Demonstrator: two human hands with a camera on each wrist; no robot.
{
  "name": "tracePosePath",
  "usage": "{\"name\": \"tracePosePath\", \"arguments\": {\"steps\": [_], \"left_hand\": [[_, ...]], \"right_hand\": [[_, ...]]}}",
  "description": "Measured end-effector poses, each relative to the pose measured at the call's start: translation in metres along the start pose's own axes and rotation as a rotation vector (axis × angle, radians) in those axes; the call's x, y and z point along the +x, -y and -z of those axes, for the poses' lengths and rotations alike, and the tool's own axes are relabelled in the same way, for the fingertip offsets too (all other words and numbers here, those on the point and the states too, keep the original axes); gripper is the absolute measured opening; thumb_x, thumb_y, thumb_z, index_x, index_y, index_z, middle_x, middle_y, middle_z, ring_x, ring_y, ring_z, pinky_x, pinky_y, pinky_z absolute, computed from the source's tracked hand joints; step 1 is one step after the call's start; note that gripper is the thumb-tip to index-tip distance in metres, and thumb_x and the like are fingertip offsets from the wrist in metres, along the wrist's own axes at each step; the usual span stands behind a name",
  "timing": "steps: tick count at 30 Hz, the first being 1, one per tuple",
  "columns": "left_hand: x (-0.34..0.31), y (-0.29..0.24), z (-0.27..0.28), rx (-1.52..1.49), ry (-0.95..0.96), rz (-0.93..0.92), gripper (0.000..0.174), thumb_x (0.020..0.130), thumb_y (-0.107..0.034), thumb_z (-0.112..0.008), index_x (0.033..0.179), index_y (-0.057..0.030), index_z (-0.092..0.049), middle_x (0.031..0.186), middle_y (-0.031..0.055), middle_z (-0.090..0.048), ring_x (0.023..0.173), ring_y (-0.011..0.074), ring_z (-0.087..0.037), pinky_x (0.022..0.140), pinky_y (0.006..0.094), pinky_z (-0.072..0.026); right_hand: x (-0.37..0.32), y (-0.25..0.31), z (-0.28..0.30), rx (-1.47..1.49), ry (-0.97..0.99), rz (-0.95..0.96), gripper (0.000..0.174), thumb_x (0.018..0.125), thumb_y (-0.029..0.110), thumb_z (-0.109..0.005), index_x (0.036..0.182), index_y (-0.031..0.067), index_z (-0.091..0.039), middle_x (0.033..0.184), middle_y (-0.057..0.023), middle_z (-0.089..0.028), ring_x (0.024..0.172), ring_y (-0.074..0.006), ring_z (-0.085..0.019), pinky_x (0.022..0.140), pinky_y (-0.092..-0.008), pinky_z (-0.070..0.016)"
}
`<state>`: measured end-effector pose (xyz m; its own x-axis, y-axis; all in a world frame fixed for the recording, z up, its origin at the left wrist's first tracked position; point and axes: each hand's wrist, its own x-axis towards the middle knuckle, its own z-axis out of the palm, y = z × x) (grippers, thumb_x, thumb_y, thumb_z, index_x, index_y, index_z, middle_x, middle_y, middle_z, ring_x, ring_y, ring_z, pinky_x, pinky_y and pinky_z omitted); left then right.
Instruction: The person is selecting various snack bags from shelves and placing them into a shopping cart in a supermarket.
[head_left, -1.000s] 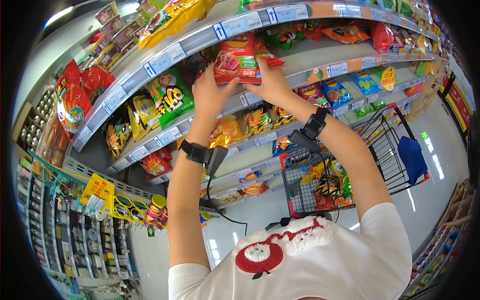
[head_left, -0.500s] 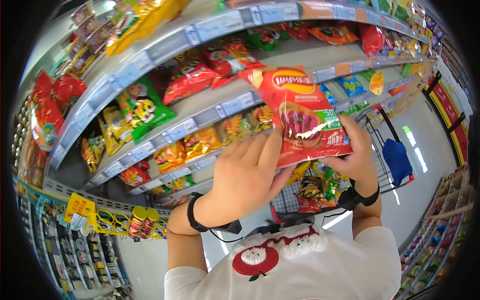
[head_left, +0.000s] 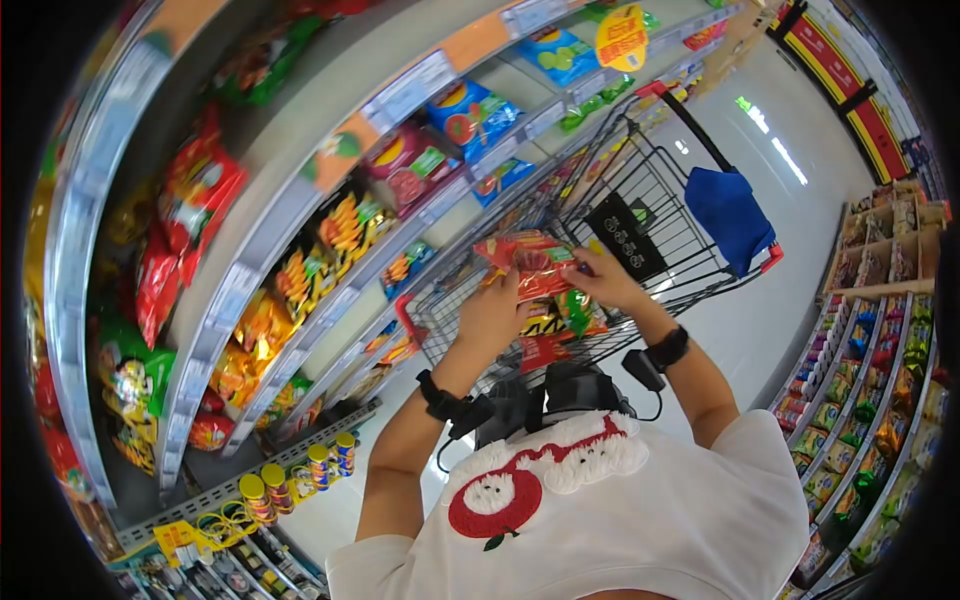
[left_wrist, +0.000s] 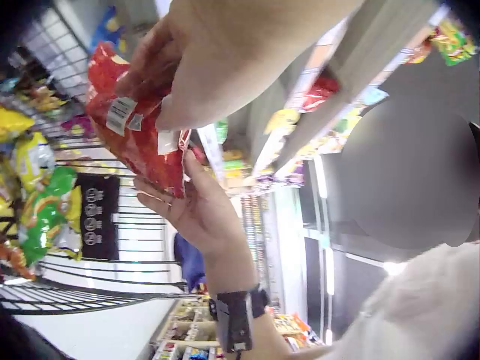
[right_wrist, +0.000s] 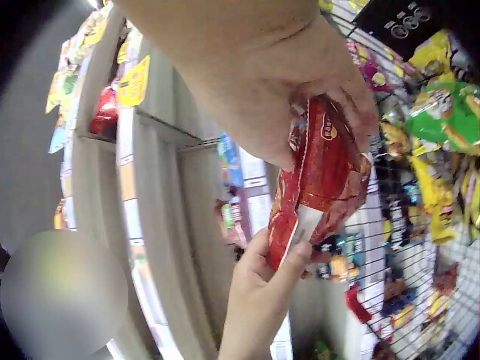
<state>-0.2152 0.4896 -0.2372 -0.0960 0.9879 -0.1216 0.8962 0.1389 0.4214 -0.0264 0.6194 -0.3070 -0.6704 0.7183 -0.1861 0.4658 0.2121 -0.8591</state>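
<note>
Both hands hold a red bag of potato chips [head_left: 535, 262] over the shopping cart [head_left: 440, 322]. My left hand [head_left: 492, 315] grips its near left end, thumb on one face and fingers on the other. At the opposite end, my right hand [head_left: 608, 283] pinches the bag's edge. A white label shows on the red bag [left_wrist: 142, 150] in the left wrist view. Below the hands, several snack bags lie in the cart, among them a green one [right_wrist: 450, 112] and a yellow one [right_wrist: 433, 196] in the right wrist view.
Store shelves [head_left: 300, 215] with snack bags run along the left. A blue cover [head_left: 727, 215] hangs at the cart's far end, by a black sign [head_left: 625, 235]. More shelves [head_left: 860, 400] stand on the right. Yellow-lidded cans [head_left: 265, 495] sit at the lower left.
The red chip bag came off the shelf, moved right and down, and is now over the cart in both hands. The head view has turned right toward the cart.
</note>
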Motion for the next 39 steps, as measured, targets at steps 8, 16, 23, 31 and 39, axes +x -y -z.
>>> {"name": "tracePosePath", "arguments": {"steps": [8,16,23,31,39], "left_hand": [[0.071,0.001,-0.136,-0.199,0.15,0.092,0.065,0.082,-0.038,-0.06,0.127,0.0021,-0.037,0.118,0.0262,-0.05,0.102,0.0404,-0.054,0.083,0.044,-0.0464],[0.108,0.008,-0.192,-0.298,0.15,0.232,0.054,0.087,-0.03,-0.055,0.131,-0.0046,-0.036,0.116,0.0236,-0.052,0.097,0.0374,-0.058,0.078,0.0445,-0.0473],[0.117,0.008,-0.193,-0.145,0.265,0.238,0.057,0.088,-0.037,-0.05,0.135,-0.0081,-0.034,0.125,0.0274,-0.046,0.103,0.0404,-0.054,0.085,0.047,-0.0463],[0.073,0.023,-0.136,-0.305,0.22,0.156,0.051,0.085,-0.037,-0.056,0.125,-0.0068,-0.047,0.122,0.0204,-0.049,0.108,0.0361,-0.051,0.089,0.0426,-0.0433],[-0.035,0.066,0.016,-0.265,-0.357,-0.129,0.021,0.082,-0.018,-0.058,0.1,-0.0075,-0.06,0.096,0.0139,-0.062,0.083,0.0341,-0.061,0.071,0.0407,-0.0502]], "right_hand": [[0.01,-0.093,0.004,-0.007,-0.154,-0.179,0.044,0.079,0.019,-0.065,0.117,0.0004,-0.051,0.085,-0.0194,-0.063,0.077,-0.0305,-0.063,0.069,-0.0374,-0.0487],[0.019,-0.15,0.007,-0.094,-0.114,-0.213,0.05,0.076,0.027,-0.065,0.116,0.0014,-0.052,0.087,-0.0187,-0.064,0.08,-0.0337,-0.063,0.071,-0.0403,-0.0491],[0.019,-0.16,-0.001,-0.141,-0.106,-0.222,0.053,0.074,0.042,-0.067,0.1,-0.0021,-0.054,0.09,-0.0233,-0.064,0.087,-0.0387,-0.062,0.075,-0.0444,-0.0486],[0.009,-0.131,-0.007,-0.659,0.041,-0.301,0.059,0.076,0.044,-0.057,0.112,-0.0027,-0.051,0.091,-0.0231,-0.064,0.084,-0.0375,-0.063,0.075,-0.0454,-0.0494],[0.028,-0.005,-0.079,-0.689,0.266,0.129,0.045,0.075,0.037,-0.062,0.103,0.0009,-0.059,0.091,-0.0215,-0.063,0.087,-0.0366,-0.061,0.077,-0.0433,-0.0482]]}}
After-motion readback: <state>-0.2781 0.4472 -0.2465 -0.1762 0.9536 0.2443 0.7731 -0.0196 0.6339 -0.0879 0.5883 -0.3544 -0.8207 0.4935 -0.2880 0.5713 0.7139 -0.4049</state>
